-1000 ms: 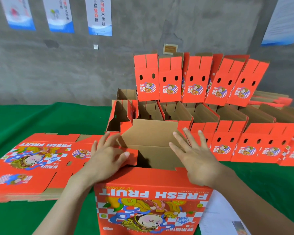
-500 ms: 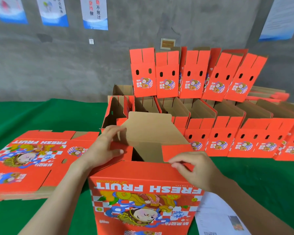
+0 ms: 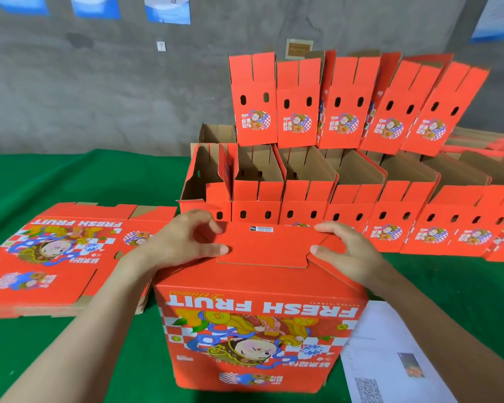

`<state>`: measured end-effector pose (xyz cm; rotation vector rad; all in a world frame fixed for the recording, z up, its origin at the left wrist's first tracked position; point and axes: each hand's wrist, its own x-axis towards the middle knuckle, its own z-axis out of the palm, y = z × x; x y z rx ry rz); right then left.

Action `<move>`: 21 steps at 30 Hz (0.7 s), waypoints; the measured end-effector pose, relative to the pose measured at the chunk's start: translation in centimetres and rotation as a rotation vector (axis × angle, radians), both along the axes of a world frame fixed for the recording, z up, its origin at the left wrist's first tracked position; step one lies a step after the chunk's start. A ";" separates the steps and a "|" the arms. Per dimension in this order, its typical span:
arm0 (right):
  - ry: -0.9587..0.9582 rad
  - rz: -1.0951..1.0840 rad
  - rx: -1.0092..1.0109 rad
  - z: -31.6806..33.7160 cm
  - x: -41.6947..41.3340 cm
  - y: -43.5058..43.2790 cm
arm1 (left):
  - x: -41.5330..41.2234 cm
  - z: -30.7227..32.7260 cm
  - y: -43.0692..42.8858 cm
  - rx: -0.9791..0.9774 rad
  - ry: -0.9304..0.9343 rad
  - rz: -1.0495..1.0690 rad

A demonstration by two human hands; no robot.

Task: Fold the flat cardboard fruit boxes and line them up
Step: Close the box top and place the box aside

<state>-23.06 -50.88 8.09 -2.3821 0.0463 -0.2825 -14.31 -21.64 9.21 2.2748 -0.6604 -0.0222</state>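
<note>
Light: bright, even indoor light, soft, falling from above; no lamp in view.
Shadows: faint, soft-edged. The green cloth (image 3: 56, 175) is darker in the gap between the near box (image 3: 259, 330) and the flat stack (image 3: 56, 257). The insides of the open boxes (image 3: 306, 167) in the far row are dim brown.
Glare: no hard glare. The paper sheet (image 3: 390, 344), near right, is almost washed out.
Colour: reds heavily saturated; wall (image 3: 85, 97) flat grey.
Sharpness: left hand (image 3: 184, 242), right hand (image 3: 346, 254) and the near box's print are fairly crisp. The print on the flat stack is slightly smeared, and the posters (image 3: 168, 8) at the far top edge are soft.
Distortion: wide-angle. The upper boxes (image 3: 445, 112) at far right lean outward, and the cloth's far edge bows.
</note>
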 end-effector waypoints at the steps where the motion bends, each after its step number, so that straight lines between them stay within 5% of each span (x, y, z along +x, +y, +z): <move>1: 0.014 -0.003 -0.049 0.1 0.2 0.0 | 0.0 -0.1 -0.1 0.062 -0.003 0.011; 10: 0.109 -0.044 -0.250 0.4 0.9 1.0 | -0.1 -0.1 -1.2 0.402 -0.030 0.094; 21: 0.148 -0.110 -0.459 0.5 1.2 2.1 | -0.1 -0.9 -1.5 0.421 -0.123 0.147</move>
